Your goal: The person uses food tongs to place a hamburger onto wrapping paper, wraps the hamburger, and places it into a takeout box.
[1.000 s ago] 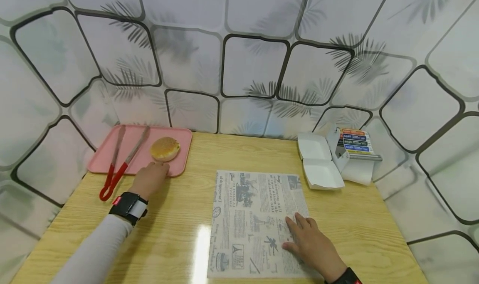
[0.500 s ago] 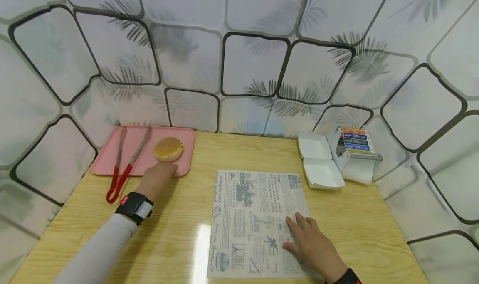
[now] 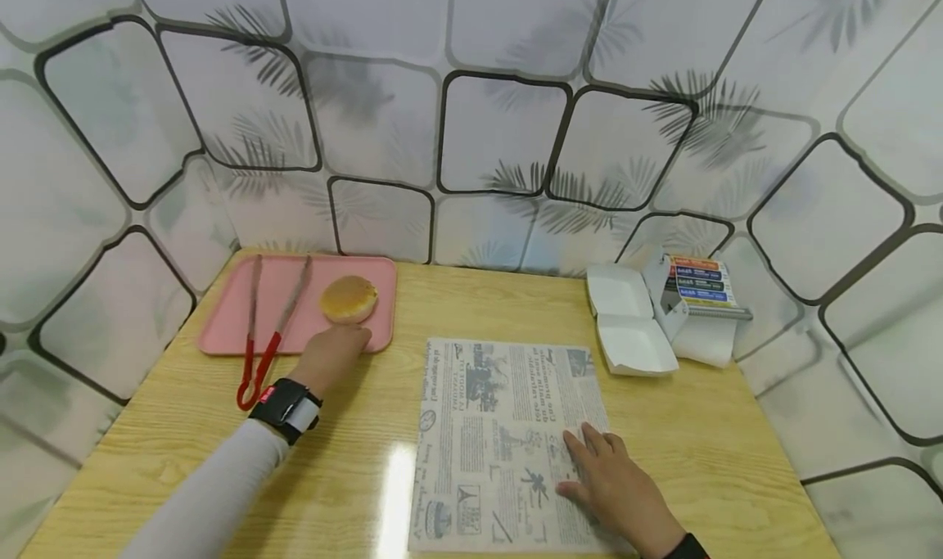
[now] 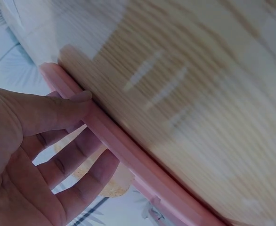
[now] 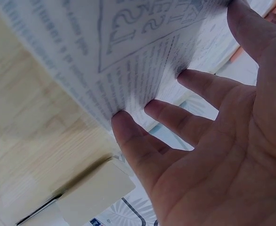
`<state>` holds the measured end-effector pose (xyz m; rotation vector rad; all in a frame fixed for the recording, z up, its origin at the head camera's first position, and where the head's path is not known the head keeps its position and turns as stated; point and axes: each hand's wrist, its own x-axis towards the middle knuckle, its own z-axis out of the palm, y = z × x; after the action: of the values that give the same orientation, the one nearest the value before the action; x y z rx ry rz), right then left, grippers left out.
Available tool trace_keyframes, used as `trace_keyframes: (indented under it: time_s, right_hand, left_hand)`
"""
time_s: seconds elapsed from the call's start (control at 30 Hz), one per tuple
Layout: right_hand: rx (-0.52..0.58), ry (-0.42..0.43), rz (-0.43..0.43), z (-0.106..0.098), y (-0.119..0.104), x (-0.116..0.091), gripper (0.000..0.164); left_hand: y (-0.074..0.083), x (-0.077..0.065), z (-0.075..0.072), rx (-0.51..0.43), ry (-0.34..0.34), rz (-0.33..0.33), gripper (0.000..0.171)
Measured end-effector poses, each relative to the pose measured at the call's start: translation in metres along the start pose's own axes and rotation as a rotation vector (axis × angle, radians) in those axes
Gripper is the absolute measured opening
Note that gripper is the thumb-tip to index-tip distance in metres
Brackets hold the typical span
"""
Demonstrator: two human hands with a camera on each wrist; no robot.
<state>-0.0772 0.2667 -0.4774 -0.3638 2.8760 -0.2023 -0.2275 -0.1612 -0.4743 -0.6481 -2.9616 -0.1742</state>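
My left hand (image 3: 330,358) grips the near rim of a pink tray (image 3: 227,313) at the left of the table. In the left wrist view the thumb lies on the outer side of the tray's rim (image 4: 121,143), with the other fingers over the inside. A round burger bun (image 3: 349,299) sits on the tray just beyond the fingertips. Tongs with red handles (image 3: 268,361) lie across the tray, handles over its near edge. My right hand (image 3: 617,487) rests with spread fingers on printed wrapping paper (image 3: 479,440); its fingertips touch the sheet (image 5: 133,70) in the right wrist view.
An opened white takeaway box (image 3: 635,342) stands beyond the paper at the right. Beside it is a white dispenser (image 3: 703,309) with a roll of coloured labels. A patterned curtain (image 3: 501,133) encloses the back and sides of the wooden table (image 3: 346,477).
My left hand has drawn the tray to the right, with the bun and tongs moving along on it. The right hand and the paper have stayed in place.
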Motion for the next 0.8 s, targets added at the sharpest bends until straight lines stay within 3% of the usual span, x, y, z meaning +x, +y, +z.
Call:
trace_keyframes:
  time_s: [0.6,0.8]
  right_hand:
    - [-0.002,-0.021,0.029,0.002,-0.001,0.001,0.078]
    - [-0.004,-0.021,0.021,0.001,0.0,0.0,0.078]
  left_hand:
    - [0.036,0.016,-0.001,0.043,-0.07,0.034,0.012]
    - [0.031,0.008,-0.007,-0.017,-0.055,-0.017,0.005]
